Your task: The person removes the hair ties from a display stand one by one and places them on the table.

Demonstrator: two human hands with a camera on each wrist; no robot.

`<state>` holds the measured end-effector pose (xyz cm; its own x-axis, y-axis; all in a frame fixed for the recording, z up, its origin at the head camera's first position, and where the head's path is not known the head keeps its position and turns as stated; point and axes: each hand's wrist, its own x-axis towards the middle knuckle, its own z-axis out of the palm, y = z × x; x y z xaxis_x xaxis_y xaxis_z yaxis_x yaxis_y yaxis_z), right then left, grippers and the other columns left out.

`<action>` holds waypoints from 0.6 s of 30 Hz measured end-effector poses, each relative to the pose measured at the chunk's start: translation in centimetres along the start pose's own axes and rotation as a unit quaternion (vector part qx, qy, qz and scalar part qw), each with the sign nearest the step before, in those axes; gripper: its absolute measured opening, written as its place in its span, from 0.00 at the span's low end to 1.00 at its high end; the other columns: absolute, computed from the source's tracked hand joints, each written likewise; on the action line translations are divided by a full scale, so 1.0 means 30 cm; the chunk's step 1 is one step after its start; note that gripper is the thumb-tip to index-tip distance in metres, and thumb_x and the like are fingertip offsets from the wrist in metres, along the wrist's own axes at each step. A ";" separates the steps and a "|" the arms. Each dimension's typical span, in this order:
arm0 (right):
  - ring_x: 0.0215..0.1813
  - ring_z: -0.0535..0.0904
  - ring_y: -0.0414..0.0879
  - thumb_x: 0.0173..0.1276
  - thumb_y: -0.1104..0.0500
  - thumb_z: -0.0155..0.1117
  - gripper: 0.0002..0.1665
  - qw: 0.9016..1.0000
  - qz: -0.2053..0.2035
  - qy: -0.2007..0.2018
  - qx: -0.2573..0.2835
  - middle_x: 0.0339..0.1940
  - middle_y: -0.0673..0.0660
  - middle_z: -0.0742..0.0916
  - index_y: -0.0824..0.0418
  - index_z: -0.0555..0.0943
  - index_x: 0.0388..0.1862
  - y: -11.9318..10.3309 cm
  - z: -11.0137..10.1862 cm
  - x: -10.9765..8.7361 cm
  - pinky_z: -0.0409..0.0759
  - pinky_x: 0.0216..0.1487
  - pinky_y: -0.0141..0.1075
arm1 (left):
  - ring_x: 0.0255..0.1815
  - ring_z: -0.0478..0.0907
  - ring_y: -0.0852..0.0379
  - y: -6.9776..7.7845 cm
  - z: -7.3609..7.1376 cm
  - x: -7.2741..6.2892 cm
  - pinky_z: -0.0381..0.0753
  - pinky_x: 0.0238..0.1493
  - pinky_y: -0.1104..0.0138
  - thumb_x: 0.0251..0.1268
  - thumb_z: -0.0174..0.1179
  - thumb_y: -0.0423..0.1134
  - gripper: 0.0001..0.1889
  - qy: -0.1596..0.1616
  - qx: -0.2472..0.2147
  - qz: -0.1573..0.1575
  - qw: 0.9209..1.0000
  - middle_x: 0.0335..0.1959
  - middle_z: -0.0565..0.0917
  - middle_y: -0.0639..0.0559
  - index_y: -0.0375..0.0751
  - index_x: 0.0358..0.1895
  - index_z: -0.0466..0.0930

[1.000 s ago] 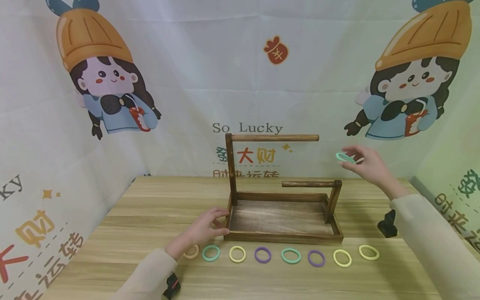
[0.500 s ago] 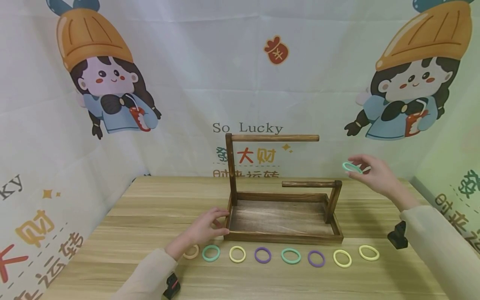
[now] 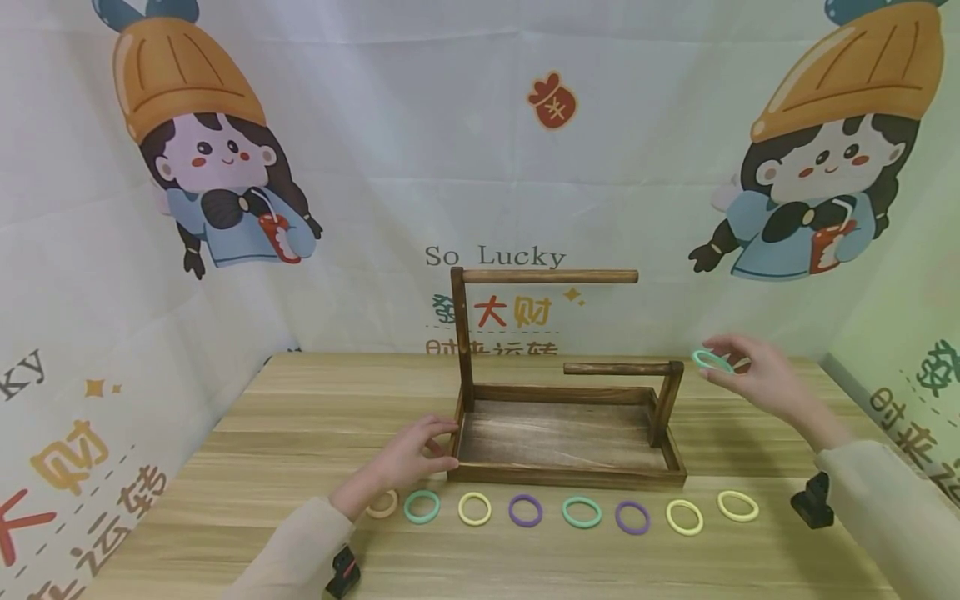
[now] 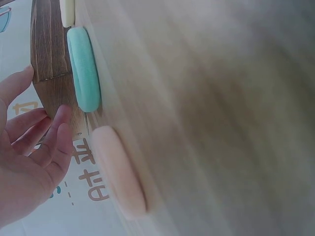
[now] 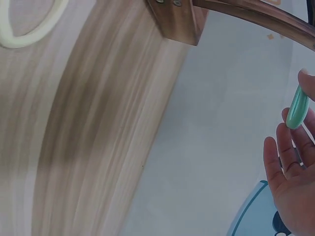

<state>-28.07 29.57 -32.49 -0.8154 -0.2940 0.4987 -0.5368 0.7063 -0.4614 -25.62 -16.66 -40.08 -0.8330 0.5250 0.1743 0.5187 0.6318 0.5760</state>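
Note:
My right hand [image 3: 757,375] pinches a mint-green ring [image 3: 712,361] between thumb and fingertips, just right of the rack's lower bar. In the right wrist view the same ring [image 5: 298,109] shows edge-on, with the other fingers spread below it. My left hand [image 3: 412,452] touches the left end of a dark wooden tray rack [image 3: 566,477], thumb near its front corner. The left wrist view shows those fingertips right at the wood [image 4: 59,91]. One upright carries a long upper bar [image 3: 551,276] pointing right; a shorter post carries the lower bar [image 3: 618,368] pointing left. Both bars are bare.
Along the tray's front lies a row of rings: a peach ring [image 3: 395,504], partly hidden by the left wrist, a green ring [image 3: 408,514], a purple ring [image 3: 512,514] and several more. They lie on a wood-grain table [image 3: 300,442]. A printed cloth [image 3: 375,208] hangs behind.
My right hand, with the green ring in it, has come down and slightly right, from beside the upper bar's level to the lower bar's height. The left hand and tray rack have stayed put.

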 end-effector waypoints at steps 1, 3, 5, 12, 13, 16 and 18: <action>0.34 0.72 0.45 0.55 0.63 0.64 0.20 1.000 -0.001 0.001 -0.001 0.34 0.61 0.81 0.72 0.74 0.46 0.003 0.001 -0.006 0.73 0.32 0.29 | 0.38 0.75 0.54 0.000 0.000 0.000 0.74 0.40 0.62 0.54 0.61 0.41 0.28 0.000 0.000 0.000 1.000 0.52 0.70 0.39 0.29 0.56 0.67; 0.34 0.72 0.45 0.55 0.63 0.65 0.20 1.000 0.002 0.000 -0.002 0.34 0.60 0.81 0.71 0.74 0.45 0.008 0.005 -0.019 0.73 0.32 0.30 | 0.38 0.75 0.54 0.000 0.000 0.001 0.74 0.40 0.62 0.54 0.61 0.41 0.28 0.001 0.000 0.001 1.000 0.52 0.70 0.39 0.29 0.56 0.67; 0.34 0.72 0.45 0.55 0.63 0.65 0.20 1.000 0.007 -0.003 -0.006 0.35 0.60 0.81 0.71 0.74 0.45 0.012 0.008 -0.033 0.74 0.32 0.30 | 0.37 0.75 0.54 0.000 0.000 0.000 0.74 0.40 0.62 0.54 0.61 0.41 0.28 0.003 0.000 0.002 1.000 0.52 0.70 0.40 0.29 0.56 0.67; 0.34 0.72 0.40 0.55 0.63 0.65 0.19 1.000 0.008 -0.024 -0.010 0.34 0.57 0.81 0.70 0.75 0.45 0.026 0.027 -0.082 0.75 0.33 0.32 | 0.38 0.75 0.53 0.001 -0.003 -0.001 0.74 0.40 0.62 0.54 0.61 0.40 0.27 0.001 -0.005 -0.001 1.000 0.53 0.69 0.39 0.29 0.56 0.67; 0.33 0.72 0.39 0.55 0.63 0.65 0.19 1.000 0.007 -0.025 -0.011 0.34 0.56 0.81 0.70 0.75 0.45 0.027 0.030 -0.090 0.75 0.32 0.31 | 0.38 0.75 0.53 0.002 -0.003 -0.001 0.74 0.40 0.61 0.54 0.61 0.40 0.27 0.000 -0.006 -0.001 1.000 0.53 0.69 0.39 0.29 0.56 0.67; 0.33 0.72 0.38 0.54 0.65 0.65 0.19 1.000 0.001 -0.029 -0.004 0.34 0.55 0.81 0.70 0.75 0.45 0.025 0.036 -0.114 0.75 0.31 0.31 | 0.39 0.75 0.52 0.003 -0.004 -0.001 0.74 0.40 0.61 0.54 0.61 0.40 0.27 -0.003 -0.009 -0.002 1.000 0.53 0.69 0.38 0.29 0.56 0.67; 0.32 0.72 0.38 0.53 0.65 0.65 0.19 0.999 0.000 -0.033 0.002 0.33 0.54 0.81 0.70 0.75 0.44 0.025 0.039 -0.131 0.75 0.31 0.31 | 0.39 0.75 0.52 0.004 -0.004 -0.001 0.74 0.40 0.61 0.55 0.61 0.40 0.27 -0.005 -0.008 -0.003 1.000 0.53 0.69 0.39 0.29 0.56 0.67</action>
<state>-25.52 30.50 -35.64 -0.8280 -0.3360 0.4490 -0.5374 0.7040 -0.4643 -25.55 -16.68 -39.94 -0.8339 0.5271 0.1637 0.5111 0.6254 0.5896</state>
